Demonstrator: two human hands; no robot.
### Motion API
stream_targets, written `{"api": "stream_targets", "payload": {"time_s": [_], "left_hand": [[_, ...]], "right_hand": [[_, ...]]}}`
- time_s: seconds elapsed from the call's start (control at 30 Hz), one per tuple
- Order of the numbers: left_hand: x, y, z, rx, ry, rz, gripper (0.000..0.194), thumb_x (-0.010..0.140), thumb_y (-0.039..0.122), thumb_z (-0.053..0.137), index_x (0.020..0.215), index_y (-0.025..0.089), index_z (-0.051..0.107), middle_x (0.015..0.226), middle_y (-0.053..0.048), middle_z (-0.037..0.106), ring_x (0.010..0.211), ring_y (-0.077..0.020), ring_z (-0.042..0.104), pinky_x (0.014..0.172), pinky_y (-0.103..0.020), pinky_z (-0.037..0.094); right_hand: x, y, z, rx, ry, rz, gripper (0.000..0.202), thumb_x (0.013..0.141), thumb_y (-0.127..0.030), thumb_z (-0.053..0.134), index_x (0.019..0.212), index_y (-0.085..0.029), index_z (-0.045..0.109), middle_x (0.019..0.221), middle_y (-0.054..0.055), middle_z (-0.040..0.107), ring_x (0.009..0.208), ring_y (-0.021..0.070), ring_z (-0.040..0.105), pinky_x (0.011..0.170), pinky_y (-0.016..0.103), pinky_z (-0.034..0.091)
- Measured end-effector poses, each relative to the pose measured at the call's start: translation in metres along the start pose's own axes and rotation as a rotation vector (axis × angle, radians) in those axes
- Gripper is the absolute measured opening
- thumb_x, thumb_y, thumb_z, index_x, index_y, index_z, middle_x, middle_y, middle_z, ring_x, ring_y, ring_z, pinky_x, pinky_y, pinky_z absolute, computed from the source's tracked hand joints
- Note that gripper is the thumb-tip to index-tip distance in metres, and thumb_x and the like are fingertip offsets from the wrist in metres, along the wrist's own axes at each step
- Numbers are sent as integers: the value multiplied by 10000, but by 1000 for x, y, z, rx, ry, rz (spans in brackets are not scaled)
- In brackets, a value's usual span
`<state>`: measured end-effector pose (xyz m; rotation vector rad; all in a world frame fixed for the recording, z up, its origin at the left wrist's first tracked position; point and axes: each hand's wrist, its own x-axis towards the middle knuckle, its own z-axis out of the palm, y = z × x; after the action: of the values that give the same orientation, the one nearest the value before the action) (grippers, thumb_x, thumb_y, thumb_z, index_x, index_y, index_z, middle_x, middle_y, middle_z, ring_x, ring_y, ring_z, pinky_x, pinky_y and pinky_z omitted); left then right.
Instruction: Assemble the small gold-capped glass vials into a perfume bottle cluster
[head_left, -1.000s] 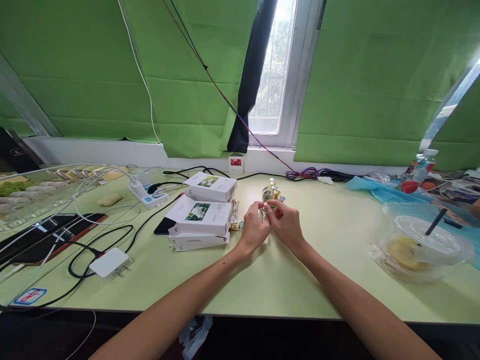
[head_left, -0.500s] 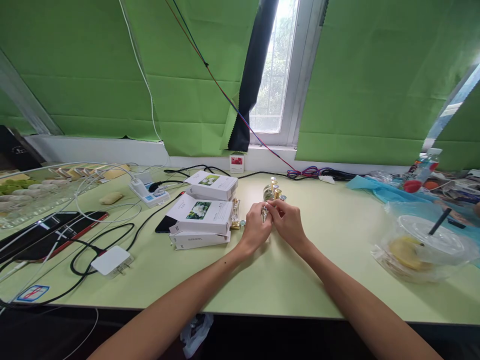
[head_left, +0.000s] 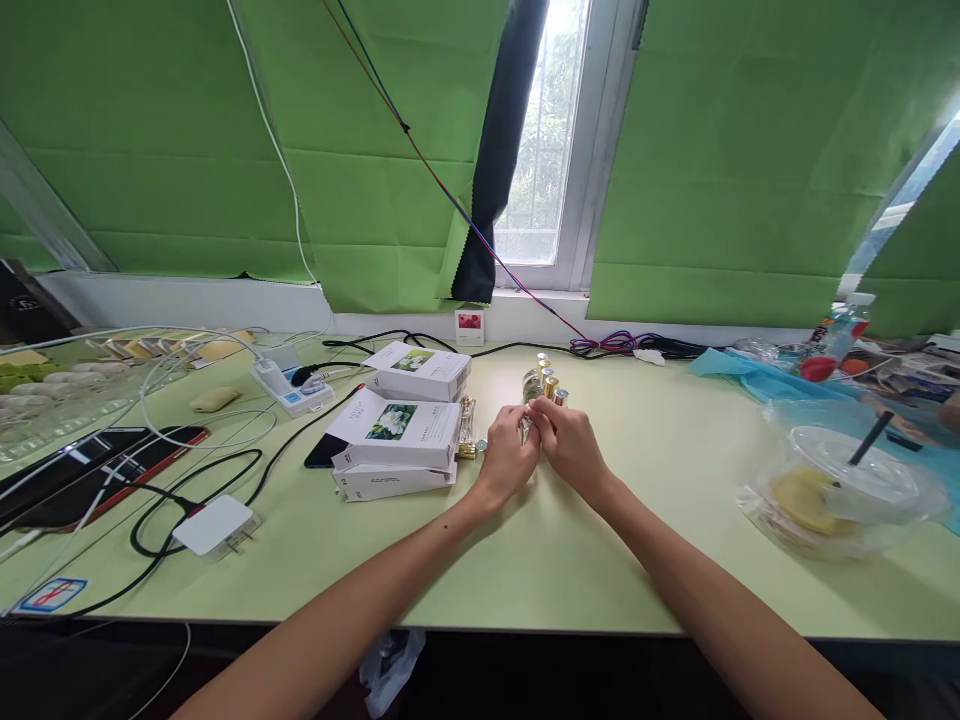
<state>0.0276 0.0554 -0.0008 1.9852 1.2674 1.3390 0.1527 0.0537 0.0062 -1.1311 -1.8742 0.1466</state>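
Note:
My left hand [head_left: 508, 455] is closed around a small glass bottle [head_left: 526, 430], mostly hidden by the fingers. Its shape resembles a perfume bottle. Fingertips of my right hand [head_left: 574, 445] are pinched together at the top of this bottle, touching my left hand; what they grip there is too small to make out. Just behind the hands stand several small bottles [head_left: 551, 386] with gold necks and silvery tops, in a row. Left of my left hand, another glass bottle with gold parts [head_left: 466, 428] lies beside a white box with a flower picture [head_left: 420, 425].
More white boxes [head_left: 424, 372] are stacked at the left, partly over a dark phone [head_left: 321, 452]. Cables, a power strip [head_left: 296, 392] and a white charger [head_left: 216, 525] lie farther left. At the right sits a bagged plastic cup with a straw [head_left: 840, 490].
The view has shifted slightly, so everything appears a little farther left. Both hands stay together around the bottle, with hardly any change in their grip.

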Motion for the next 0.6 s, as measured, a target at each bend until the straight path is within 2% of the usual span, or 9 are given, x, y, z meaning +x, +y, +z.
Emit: {"api": "stream_targets", "payload": {"time_s": [0.23,0.43,0.6], "left_hand": [[0,-2,1,14,16,28,134,896,85,501,849,171,594,901,-51,636,865,-185,611,798,-306,468],[0,-3,1,22,11,22,127,903,96,495,874,170,593,918,-56,637,878,-188,612,804,-311,469],[0,-1,0,13,2,16,130,906,100,485,871,173,587,922,-57,631,881,-185,609,806,-309,472]], "right_hand": [[1,-2,-3,-137,-44,-47,227,944,-161,387,764,-215,514,682,3,576,576,140,427,572,239,258],[2,-8,-6,-235,-110,-19,195,907,-112,403,788,-213,521,697,-2,561,563,137,386,554,243,231],[2,-9,-7,-231,-110,-20,200,916,-118,389,791,-215,512,689,-7,546,561,136,378,553,244,232]]}}
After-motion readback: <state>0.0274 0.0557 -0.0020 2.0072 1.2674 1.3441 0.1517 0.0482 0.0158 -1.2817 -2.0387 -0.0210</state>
